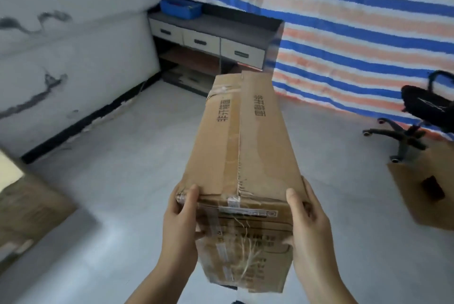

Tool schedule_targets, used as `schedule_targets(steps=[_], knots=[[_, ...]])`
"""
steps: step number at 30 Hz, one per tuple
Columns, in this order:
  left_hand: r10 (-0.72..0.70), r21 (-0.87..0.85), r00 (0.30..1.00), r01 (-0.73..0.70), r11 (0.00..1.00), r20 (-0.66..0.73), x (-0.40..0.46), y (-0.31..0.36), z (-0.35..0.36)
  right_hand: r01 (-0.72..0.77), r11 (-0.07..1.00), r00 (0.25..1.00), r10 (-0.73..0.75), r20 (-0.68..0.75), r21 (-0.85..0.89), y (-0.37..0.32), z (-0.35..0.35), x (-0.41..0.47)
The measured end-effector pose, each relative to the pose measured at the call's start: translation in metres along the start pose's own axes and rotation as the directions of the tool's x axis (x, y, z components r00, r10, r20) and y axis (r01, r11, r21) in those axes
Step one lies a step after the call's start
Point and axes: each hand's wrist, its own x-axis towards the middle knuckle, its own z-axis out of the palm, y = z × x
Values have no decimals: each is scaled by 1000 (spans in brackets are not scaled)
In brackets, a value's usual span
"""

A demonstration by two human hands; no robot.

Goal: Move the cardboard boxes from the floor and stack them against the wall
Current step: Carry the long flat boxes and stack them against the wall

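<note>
Long brown taped cardboard box (242,156) is off the floor, carried lengthwise away from the person, far end pointing toward the grey desk with three pale drawers (211,35) in the corner. Left hand (180,220) grasps the near left corner: thumb over the top edge, fingers curled round the side. Right hand (307,220) grasps the near right edge the same way, thumb up on the top, fingers wrapped on the side. Box top has printed black characters and a centre seam with clear tape; near end face has a label and loose stringy tape. Blue plastic tray (180,7) sits on the desk top, left end. White marbled wall (73,45) runs along the left with a black skirting strip at its foot. Blue, white and orange striped tarp (356,21) hangs behind the desk and to the right. Black office chair with a star base (415,112) stands in front of the tarp, far right. Second brown cardboard box (427,190) sits on the pale floor (122,168) just in front of the chair base. Another cardboard box (27,207), blurred, sits at the left edge, near the wall.
</note>
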Motion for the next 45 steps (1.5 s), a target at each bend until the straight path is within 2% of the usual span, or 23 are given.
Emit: schedule_targets(steps=[6,14,21,27,38,45], knots=[[62,-160,960,-108,981,-272,44,30,-35,42,993,956,-9,292,-107,-8,98,45],[81,-244,869,-225,943,-488,131,85,-122,75,987,835,14,549,-139,-4,263,55],[84,-261,818,-277,925,-569,223,151,-220,116,981,752,16,659,-157,-10,434,49],[68,-292,776,-315,903,-627,283,194,-284,116,981,658,43,752,-157,-11,544,42],[14,-338,673,-388,857,-739,421,242,-343,97,975,496,126,859,-199,7,724,96],[-120,-391,582,-364,845,-804,554,272,-385,147,946,375,218,901,-290,25,873,148]])
